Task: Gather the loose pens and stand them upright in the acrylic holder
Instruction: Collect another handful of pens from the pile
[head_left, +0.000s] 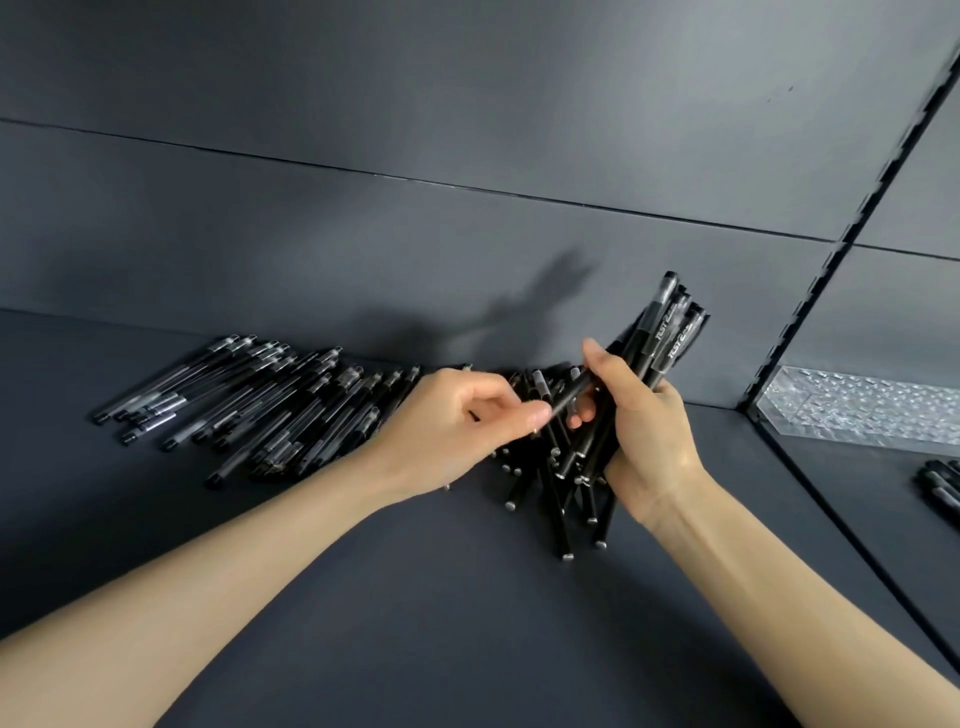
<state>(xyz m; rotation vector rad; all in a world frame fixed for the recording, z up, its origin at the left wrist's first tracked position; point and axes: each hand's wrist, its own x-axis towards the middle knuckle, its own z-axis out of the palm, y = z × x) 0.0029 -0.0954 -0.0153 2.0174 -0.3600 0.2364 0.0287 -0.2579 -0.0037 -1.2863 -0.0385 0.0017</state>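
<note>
Currently: right hand (649, 431) clenched round a splayed bundle of pens (670, 322), left hand (457, 421) pinching one pen (569, 397) toward it, loose pens (270, 405) heaped at left, acrylic holder (862, 410) well apart at right; risk: the uneven bundle may slip and scatter.

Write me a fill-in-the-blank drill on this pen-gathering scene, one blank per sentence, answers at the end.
1. The bundle gripped in the right hand is made of ____.
2. The left hand pinches a single pen that reaches across to the ____ hand.
3. The loose pens lie flat to the ____ of both hands.
4. The acrylic holder sits past the divider, on the far ____.

Answers: pens; right; left; right
</note>
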